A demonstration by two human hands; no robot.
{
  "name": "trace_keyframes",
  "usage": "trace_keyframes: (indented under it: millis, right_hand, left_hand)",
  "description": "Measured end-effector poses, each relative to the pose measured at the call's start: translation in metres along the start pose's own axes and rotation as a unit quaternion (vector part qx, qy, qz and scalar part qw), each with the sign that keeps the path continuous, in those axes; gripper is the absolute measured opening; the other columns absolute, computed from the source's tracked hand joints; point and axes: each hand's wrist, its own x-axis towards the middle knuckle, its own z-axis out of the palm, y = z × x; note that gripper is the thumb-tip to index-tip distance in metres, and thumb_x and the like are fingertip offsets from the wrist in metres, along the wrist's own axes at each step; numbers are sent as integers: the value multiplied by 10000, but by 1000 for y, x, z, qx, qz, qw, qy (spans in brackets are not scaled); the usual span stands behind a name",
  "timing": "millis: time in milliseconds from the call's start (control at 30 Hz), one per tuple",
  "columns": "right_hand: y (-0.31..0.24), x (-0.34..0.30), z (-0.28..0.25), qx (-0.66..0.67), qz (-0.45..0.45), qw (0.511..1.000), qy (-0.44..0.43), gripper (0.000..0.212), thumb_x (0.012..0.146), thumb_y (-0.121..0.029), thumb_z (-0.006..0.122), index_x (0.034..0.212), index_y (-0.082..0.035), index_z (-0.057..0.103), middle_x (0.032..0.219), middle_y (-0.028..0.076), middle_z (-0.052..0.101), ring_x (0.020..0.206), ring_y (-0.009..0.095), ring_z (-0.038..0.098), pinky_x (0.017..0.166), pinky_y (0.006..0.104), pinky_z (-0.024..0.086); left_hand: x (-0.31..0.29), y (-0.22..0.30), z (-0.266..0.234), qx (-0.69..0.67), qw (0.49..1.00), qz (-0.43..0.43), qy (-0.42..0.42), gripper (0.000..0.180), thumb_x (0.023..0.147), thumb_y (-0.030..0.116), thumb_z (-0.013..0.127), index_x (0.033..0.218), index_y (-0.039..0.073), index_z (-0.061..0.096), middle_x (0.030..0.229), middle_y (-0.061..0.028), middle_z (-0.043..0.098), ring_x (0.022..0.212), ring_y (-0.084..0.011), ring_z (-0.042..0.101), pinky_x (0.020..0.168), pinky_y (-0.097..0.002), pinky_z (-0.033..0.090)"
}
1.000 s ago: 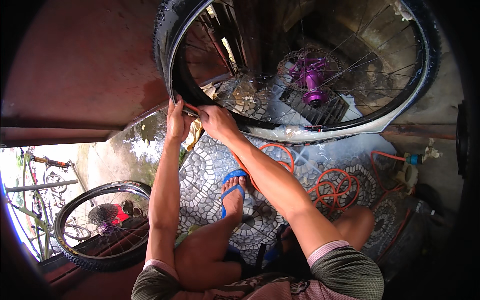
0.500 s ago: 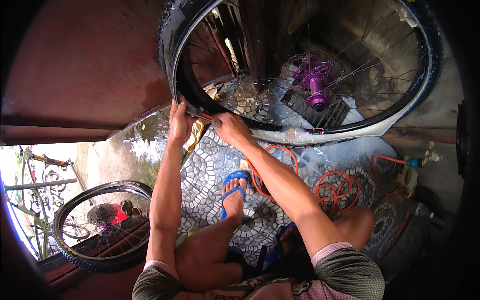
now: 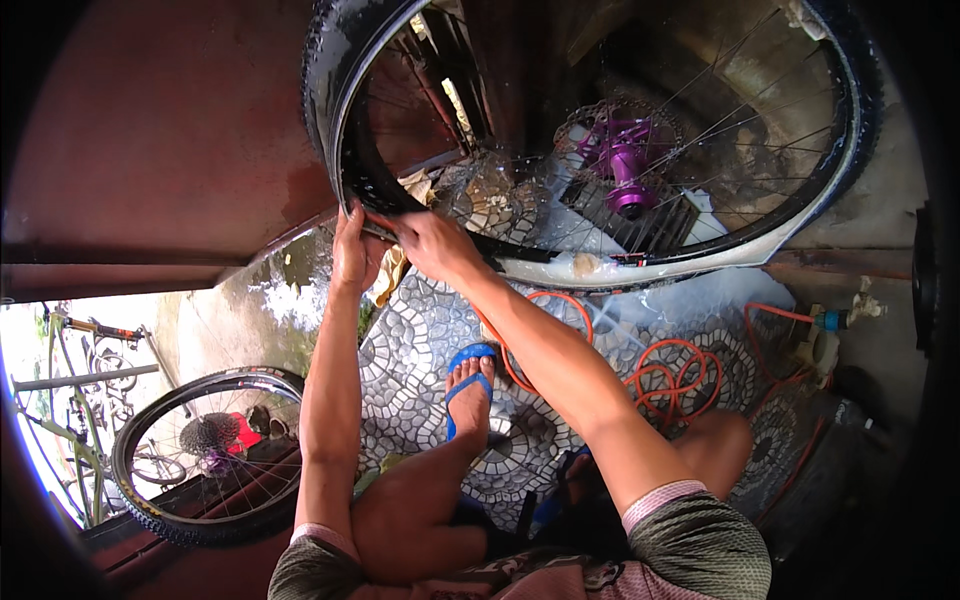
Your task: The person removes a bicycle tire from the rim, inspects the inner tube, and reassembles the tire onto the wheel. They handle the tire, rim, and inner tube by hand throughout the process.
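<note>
A bicycle wheel with a black knobby tire stands before me, its purple hub and disc rotor facing up at me. At the lower left of the rim, my left hand is closed round the tire, thumb up along its edge. Just to the right, my right hand grips at the same stretch of rim and tire. A short reddish strip shows between the two hands; I cannot make out what it is. Whitish wet liquid coats parts of the rim and tire.
A second wheel with a cassette lies at the left near a green bike frame. An orange hose coils over the pebble-mosaic floor. A floor drain grate lies behind the wheel. A dark red panel is at the left.
Both hands have shifted slightly left along the rim, the right hand closer to the left one. The tire's left side has moved a little left.
</note>
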Motion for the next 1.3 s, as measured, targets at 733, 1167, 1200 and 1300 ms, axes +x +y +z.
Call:
trace_keyframes:
  millis: [733, 1167, 1200, 1300]
  right_hand:
    - [-16, -16, -8, -63, -57, 996, 34, 207, 986, -259, 570, 991, -116, 719, 864, 223, 724, 825, 461, 707, 728, 560, 563]
    - [-7, -31, 10, 112, -30, 986, 124, 273, 1030, -288, 559, 1111, -86, 725, 845, 225, 700, 837, 422, 715, 707, 507, 531]
    - [-24, -20, 6, 126, -23, 985, 115, 271, 1028, -284, 559, 1084, -73, 720, 854, 235, 695, 842, 432, 708, 710, 510, 530]
    - [-47, -4, 5, 92, -32, 979, 180, 212, 1012, -247, 564, 1018, -74, 686, 876, 244, 693, 856, 481, 670, 719, 542, 524]
  left_hand:
    - [-7, 1, -12, 12, 998, -32, -54, 488, 1099, 454, 475, 1392, 64, 490, 1342, -173, 617, 1272, -339, 601, 1020, -590, 539]
    - [3, 2, 3, -57, 990, -77, -100, 749, 1060, 628, 427, 1470, 3, 460, 1403, -210, 614, 1304, -370, 586, 1124, -569, 428]
    - [3, 0, 9, -51, 993, -76, -80, 748, 1060, 628, 428, 1468, 3, 463, 1406, -209, 612, 1310, -367, 583, 1128, -559, 427]
    - [-1, 0, 16, -25, 997, -70, -15, 746, 1059, 633, 428, 1447, -2, 483, 1411, -200, 608, 1330, -357, 572, 1141, -519, 425]
